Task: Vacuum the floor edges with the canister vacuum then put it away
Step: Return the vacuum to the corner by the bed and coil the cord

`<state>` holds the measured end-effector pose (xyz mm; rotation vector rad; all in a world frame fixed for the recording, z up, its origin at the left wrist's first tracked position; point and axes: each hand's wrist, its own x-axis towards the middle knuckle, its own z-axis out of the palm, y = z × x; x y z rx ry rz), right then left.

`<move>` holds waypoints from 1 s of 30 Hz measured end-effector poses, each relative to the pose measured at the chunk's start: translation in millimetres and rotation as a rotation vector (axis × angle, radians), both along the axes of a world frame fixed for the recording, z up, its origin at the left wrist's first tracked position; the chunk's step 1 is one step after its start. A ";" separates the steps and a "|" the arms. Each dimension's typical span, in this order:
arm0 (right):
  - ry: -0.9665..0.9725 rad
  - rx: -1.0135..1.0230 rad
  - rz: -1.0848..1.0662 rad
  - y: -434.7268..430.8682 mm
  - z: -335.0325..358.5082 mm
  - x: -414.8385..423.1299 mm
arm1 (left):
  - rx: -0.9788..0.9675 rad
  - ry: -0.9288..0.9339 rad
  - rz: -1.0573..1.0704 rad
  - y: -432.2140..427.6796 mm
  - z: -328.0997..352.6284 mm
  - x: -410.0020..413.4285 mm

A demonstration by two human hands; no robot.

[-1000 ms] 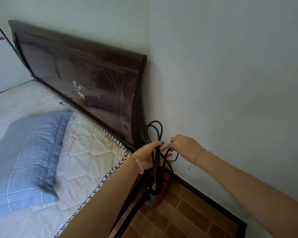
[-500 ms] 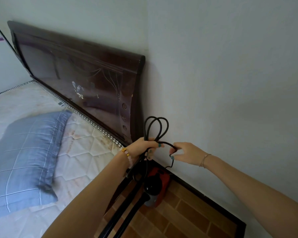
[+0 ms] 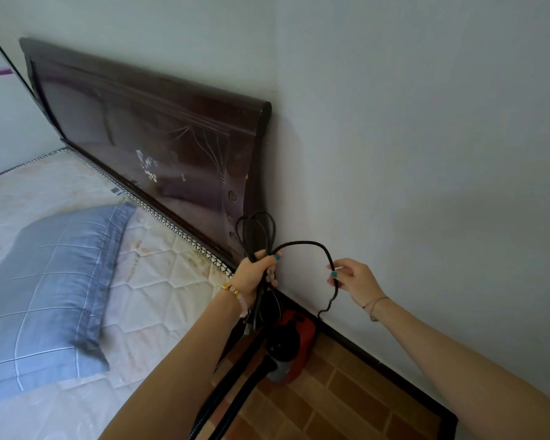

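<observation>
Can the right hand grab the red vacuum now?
Probably, but not right away. The right hand pinches the black cord, so it is busy. The red vacuum sits on the floor below it, with nothing between.

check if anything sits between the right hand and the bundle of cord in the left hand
Nothing visible does. The cord arcs freely from the bundle in the left hand to the right hand pinching it, only bare wall behind. The vacuum sits below on the floor.

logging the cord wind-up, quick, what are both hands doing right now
Left hand: closed round the bundled loops of the black power cord.
Right hand: pinching the free run of the same cord.
</observation>
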<state>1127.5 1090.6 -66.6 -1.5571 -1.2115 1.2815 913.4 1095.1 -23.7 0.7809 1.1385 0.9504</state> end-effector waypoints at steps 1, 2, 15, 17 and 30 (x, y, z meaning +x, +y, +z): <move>0.048 -0.019 -0.032 -1.3 1.2 1.3 | -0.012 0.068 -0.002 -2.2 -9.6 3.9; 0.091 -0.039 -0.059 -2.7 3.5 1.4 | -0.027 0.128 -0.018 -5.1 -18.1 9.5; 0.219 -0.245 -0.219 10.2 -1.9 12.2 | 0.006 0.450 -0.389 -0.7 -92.5 98.7; 0.213 -0.233 -0.250 16.0 -4.8 16.6 | 0.059 0.489 -0.452 6.6 -97.5 111.9; 0.298 -0.252 -0.182 -7.0 -49.8 34.1 | 0.051 0.737 -0.545 17.0 -145.4 145.3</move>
